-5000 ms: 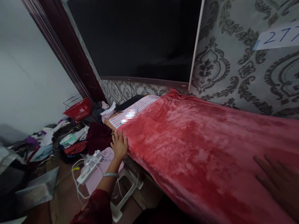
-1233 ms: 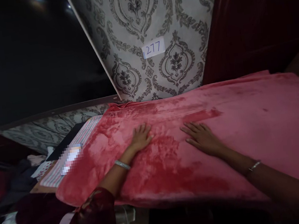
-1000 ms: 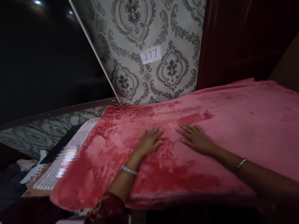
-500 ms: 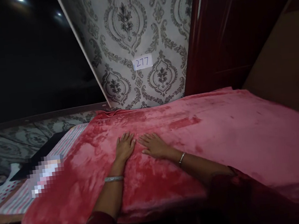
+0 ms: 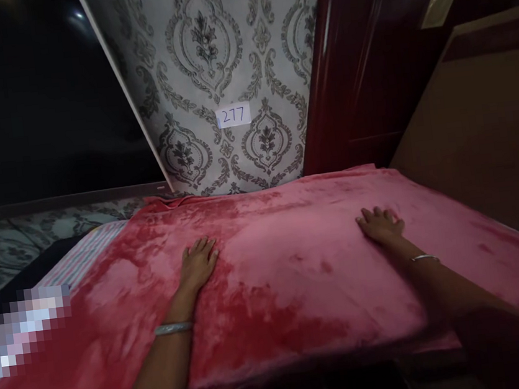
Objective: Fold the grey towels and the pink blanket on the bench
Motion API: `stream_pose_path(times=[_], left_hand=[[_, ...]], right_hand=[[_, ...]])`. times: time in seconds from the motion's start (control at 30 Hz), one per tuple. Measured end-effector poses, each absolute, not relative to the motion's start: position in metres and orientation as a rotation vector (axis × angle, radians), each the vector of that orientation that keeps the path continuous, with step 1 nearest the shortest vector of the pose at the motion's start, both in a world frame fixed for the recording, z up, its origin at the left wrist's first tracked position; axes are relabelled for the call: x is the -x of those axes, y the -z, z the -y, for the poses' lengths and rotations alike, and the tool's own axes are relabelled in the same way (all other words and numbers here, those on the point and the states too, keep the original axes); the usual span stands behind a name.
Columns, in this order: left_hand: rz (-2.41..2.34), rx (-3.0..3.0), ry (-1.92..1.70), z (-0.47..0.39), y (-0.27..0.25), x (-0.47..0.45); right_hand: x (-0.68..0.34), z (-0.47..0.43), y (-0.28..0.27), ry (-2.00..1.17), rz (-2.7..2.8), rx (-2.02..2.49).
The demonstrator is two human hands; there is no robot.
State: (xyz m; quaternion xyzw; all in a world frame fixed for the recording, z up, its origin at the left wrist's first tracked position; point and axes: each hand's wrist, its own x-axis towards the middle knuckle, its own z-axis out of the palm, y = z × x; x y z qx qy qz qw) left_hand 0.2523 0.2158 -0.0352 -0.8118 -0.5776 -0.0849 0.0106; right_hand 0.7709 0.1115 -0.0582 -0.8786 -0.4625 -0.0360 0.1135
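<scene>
A plush pink-red blanket [image 5: 305,264] lies spread flat before me, its pile showing darker red and lighter pink patches. Left of its middle, my left hand [image 5: 198,264] rests palm down on it, fingers stretched out. My right hand [image 5: 381,225] lies on the paler right part with its fingers spread. Neither hand grips anything. A wide bracelet [image 5: 173,328] circles the left wrist and a thin bangle [image 5: 425,257] the right.
A dark television screen [image 5: 38,101] stands at the back left, beside patterned wallpaper [image 5: 205,44] bearing a paper label [image 5: 233,115] marked 277. On the right are a dark red glossy panel [image 5: 359,83] and a brown board [image 5: 484,106]. Striped cloth [image 5: 92,251] shows at left.
My right hand has slid far to the right across the blanket, away from my left hand. The pile behind it now looks paler. The view has shifted a little to the right.
</scene>
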Motion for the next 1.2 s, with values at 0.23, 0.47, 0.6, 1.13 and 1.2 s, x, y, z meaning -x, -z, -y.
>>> stream_pose_path(times=[0.23, 0.47, 0.6, 1.13, 1.2], left_hand=[[1.247, 2.814, 0.444, -0.184, 0.027, -0.288], [1.111, 3.074, 0.075, -0.206, 0.035, -0.299], [1.767, 2.66, -0.061, -0.256, 0.023, -0.263], [2.065, 2.229, 0.189, -0.225, 0.028, -0.249], [2.056, 2.224, 0.173, -0.218, 0.03, -0.257]], right_hand=[[-0.612, -0.145, 0.043, -0.061, 2.146, 1.868], [-0.552, -0.138, 0.058, -0.135, 2.355, 1.703], [-0.557, -0.137, 0.059, -0.159, 2.347, 1.712], [-0.558, -0.141, 0.067, -0.072, 2.353, 1.701], [-0.558, -0.142, 0.066, -0.081, 2.357, 1.715]])
